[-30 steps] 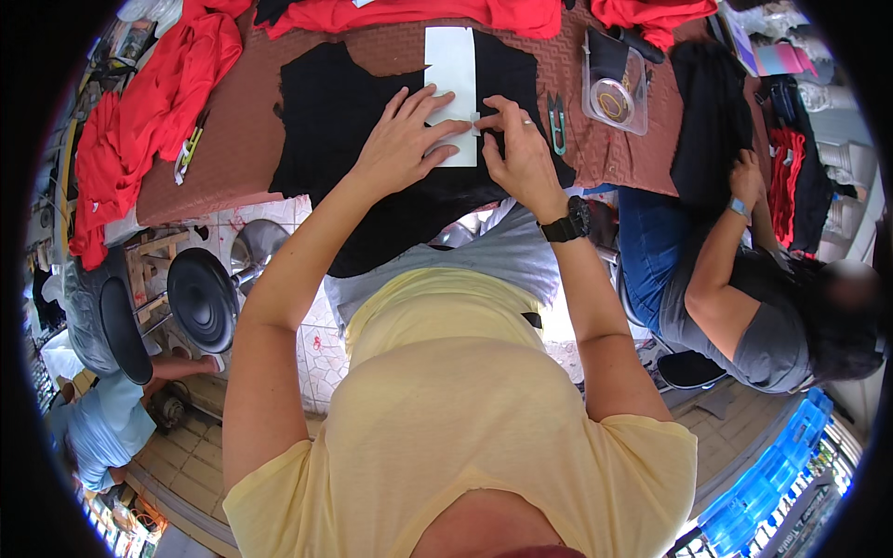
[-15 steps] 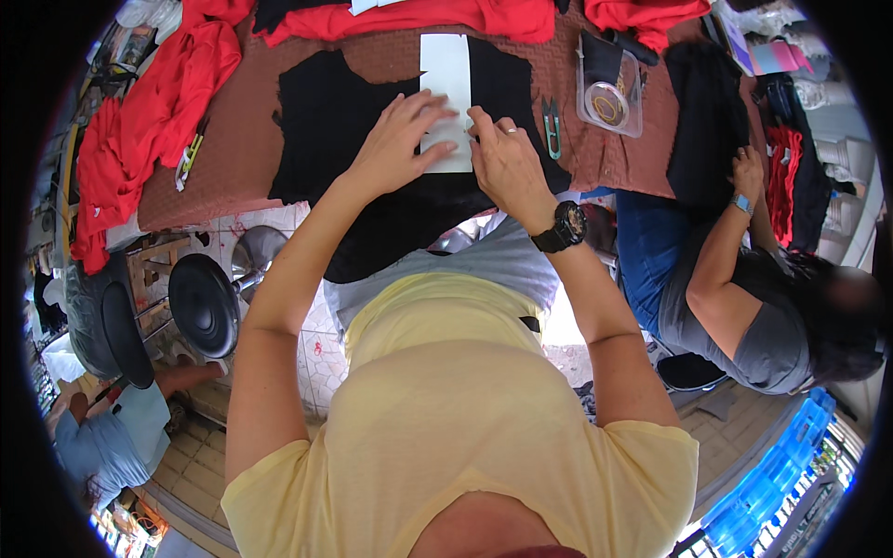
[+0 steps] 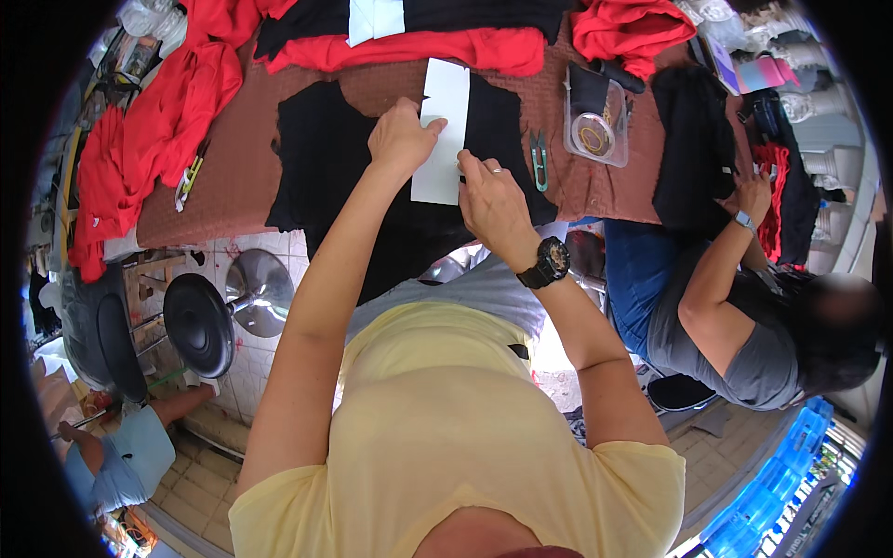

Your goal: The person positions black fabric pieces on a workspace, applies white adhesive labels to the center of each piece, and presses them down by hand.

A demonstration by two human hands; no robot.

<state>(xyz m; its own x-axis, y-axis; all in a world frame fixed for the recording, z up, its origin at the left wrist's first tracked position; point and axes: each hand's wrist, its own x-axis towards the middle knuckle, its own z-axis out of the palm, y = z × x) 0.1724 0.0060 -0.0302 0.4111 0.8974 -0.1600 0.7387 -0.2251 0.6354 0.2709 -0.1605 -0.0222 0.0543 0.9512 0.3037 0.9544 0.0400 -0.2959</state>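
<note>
Your right hand (image 3: pixel 495 197) is at the right edge of the white strip (image 3: pixel 440 172), thumb and fingers bunched together against that edge; can't tell whether anything is pinched between them. Your left hand (image 3: pixel 400 141) is over the strip's left edge, farther from you than the right one, thumb reaching across the white surface, fingers bent; can't tell if it grips or only presses. So the strip lies between your two hands, long side running away from you, far end tipped slightly right.

Under the strip and out to both sides of it: black fabric piece (image 3: pixel 312 139), flat, near part hanging over the table edge. Right of the strip, just beyond the fabric: green-handled thread snips (image 3: pixel 539 164). Farther right of the strip: clear plastic box (image 3: pixel 621 149) with round items inside, then dark cloth (image 3: pixel 690 139) by a co-worker's hand (image 3: pixel 753 195).

Past the strip's far end: folded red cloth (image 3: pixel 409 51), black cloth behind it, pale sheet (image 3: pixel 376 20) on top. Well left of the strip: yellow-and-white tool (image 3: pixel 189 182) beside heaped red cloth (image 3: pixel 153 135). Brown table cover (image 3: pixel 233 172) shows on both sides of the strip.
</note>
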